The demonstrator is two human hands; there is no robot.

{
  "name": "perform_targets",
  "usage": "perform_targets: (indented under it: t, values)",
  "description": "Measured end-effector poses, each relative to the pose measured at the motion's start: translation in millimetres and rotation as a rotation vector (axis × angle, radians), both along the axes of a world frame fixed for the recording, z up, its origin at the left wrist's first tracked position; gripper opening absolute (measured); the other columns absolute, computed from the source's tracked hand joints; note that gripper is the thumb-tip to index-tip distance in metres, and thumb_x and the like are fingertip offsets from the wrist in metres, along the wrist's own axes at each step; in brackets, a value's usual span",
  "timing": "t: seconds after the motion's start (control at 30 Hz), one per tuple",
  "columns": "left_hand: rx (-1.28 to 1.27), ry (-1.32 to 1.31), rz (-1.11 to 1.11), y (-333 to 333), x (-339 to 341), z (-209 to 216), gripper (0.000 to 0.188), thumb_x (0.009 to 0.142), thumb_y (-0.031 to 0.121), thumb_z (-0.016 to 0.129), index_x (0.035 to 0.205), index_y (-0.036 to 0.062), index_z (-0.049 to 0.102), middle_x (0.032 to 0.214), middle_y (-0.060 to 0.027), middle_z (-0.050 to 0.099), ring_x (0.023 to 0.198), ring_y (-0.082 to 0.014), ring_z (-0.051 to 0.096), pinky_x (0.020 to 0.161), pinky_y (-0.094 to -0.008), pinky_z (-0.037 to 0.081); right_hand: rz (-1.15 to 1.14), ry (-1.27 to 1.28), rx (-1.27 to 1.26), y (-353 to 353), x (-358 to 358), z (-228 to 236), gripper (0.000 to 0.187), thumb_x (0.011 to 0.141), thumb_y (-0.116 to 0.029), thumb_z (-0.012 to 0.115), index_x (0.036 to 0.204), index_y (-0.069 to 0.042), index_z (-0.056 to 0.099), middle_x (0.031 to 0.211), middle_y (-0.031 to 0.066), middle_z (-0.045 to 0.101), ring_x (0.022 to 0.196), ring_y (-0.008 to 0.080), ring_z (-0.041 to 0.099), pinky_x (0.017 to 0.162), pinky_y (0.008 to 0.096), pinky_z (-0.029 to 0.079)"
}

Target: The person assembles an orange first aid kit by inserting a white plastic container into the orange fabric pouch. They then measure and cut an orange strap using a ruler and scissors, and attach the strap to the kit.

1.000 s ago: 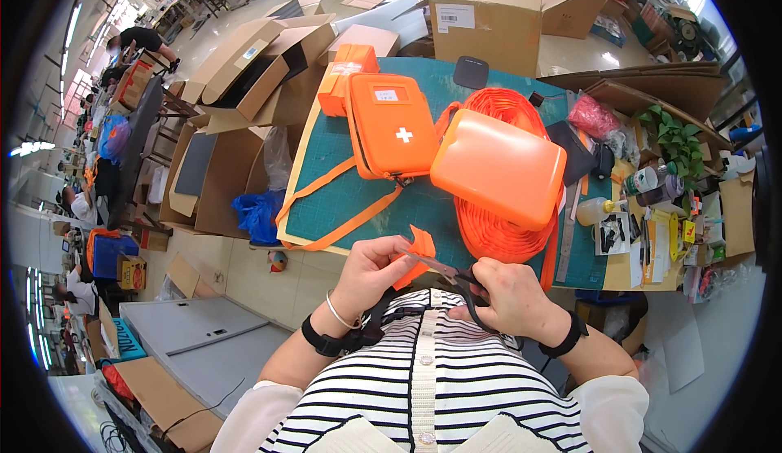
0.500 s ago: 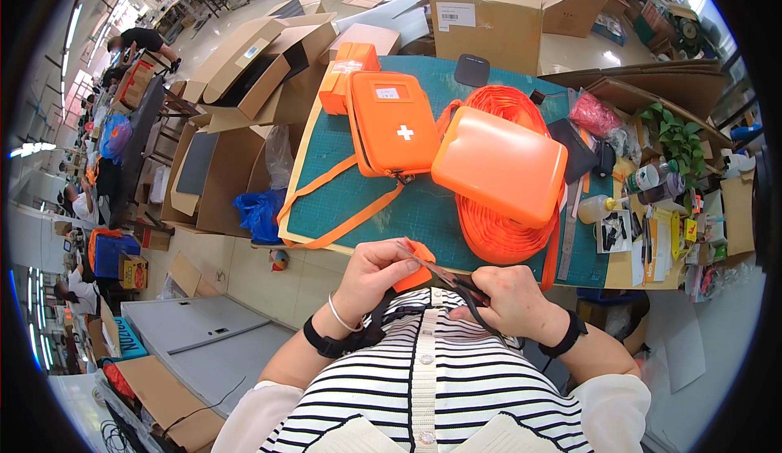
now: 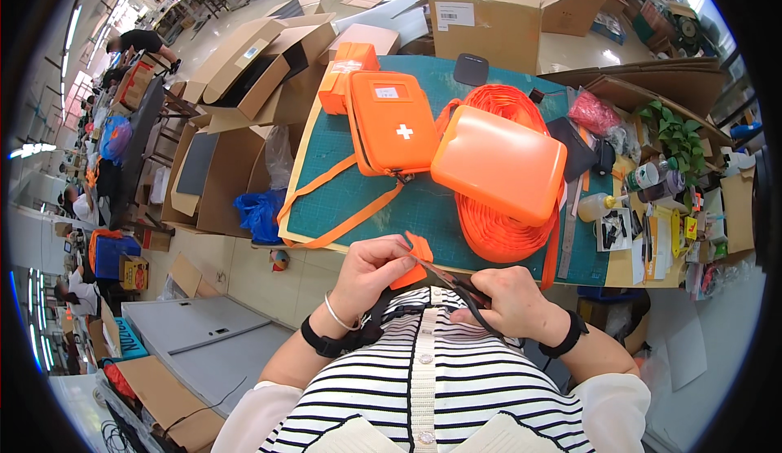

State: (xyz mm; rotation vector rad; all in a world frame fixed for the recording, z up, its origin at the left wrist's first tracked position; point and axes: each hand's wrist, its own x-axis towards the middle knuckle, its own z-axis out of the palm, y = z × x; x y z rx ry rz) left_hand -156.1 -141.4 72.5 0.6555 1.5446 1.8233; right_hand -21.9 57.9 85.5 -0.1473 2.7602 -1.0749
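Note:
In front of my chest, at the near edge of the table, my left hand (image 3: 371, 267) pinches a small orange piece of fabric (image 3: 420, 248) between thumb and fingers. My right hand (image 3: 515, 300) is wrapped round the dark handles of a pair of scissors (image 3: 466, 292). Their metal blades point left and meet the orange piece close to my left fingertips; whether they are fully closed on it is hard to make out. Beyond my hands lie an orange zippered case (image 3: 393, 123) with a white cross and a smooth orange case (image 3: 500, 164), resting on a coil of orange webbing (image 3: 494, 237).
A green cutting mat (image 3: 419, 208) covers the table. An orange strap (image 3: 350, 222) loops at its left, by a small orange box (image 3: 349, 78). A metal ruler (image 3: 570, 225), bottles (image 3: 601, 205) and a plant (image 3: 674, 139) stand right. Cardboard boxes (image 3: 486, 28) surround the table.
The upper end of the orange piece now sticks up a little higher and further left beside the blades. Both hands stay nearly in place.

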Motion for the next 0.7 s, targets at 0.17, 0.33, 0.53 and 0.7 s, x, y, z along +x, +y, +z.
perform_targets:
  t: [0.17,0.33,0.53,0.7]
  values:
    - [0.013,-0.029,-0.019,2,-1,2,0.01,0.083,-0.002,0.056,0.076,-0.0073,0.061,0.074,-0.0036,0.055,0.068,-0.0089,0.046,0.061,-0.0213,0.036,-0.03,0.11,0.037,-1,2,-9,0.058,0.075,-0.06,0.064,0.061,-0.005,0.05,0.058,0.0072,0.051,0.052,0.0262,0.055,0.049,0.0347,0.044]
    - [0.015,-0.064,-0.004,-1,-1,-8,0.01,0.084,-0.002,0.056,0.08,-0.0075,0.063,0.076,-0.0042,0.057,0.072,-0.0094,0.048,0.063,-0.0221,0.038,-0.046,0.033,0.02,-4,-2,2,0.058,0.076,-0.059,0.064,0.067,-0.003,0.052,0.065,0.0087,0.052,0.057,0.0255,0.056,0.052,0.0356,0.045]
    - [-0.052,0.022,-0.098,2,-4,-8,0.008,0.083,-0.003,0.058,0.082,-0.008,0.064,0.079,-0.0061,0.06,0.074,-0.0109,0.051,0.066,-0.0231,0.041,-0.036,-0.029,-0.017,-2,-3,2,0.058,0.076,-0.059,0.064,0.069,-0.002,0.052,0.067,0.0102,0.053,0.06,0.0272,0.057,0.054,0.037,0.045]
    - [-0.045,-0.06,-0.055,7,0,-3,0.009,0.083,-0.003,0.058,0.083,-0.0073,0.065,0.078,-0.0062,0.06,0.073,-0.0115,0.051,0.067,-0.0237,0.042,-0.021,-0.05,-0.013,0,-2,2,0.058,0.077,-0.059,0.063,0.069,-0.002,0.052,0.066,0.0102,0.053,0.059,0.027,0.057,0.054,0.0368,0.045]
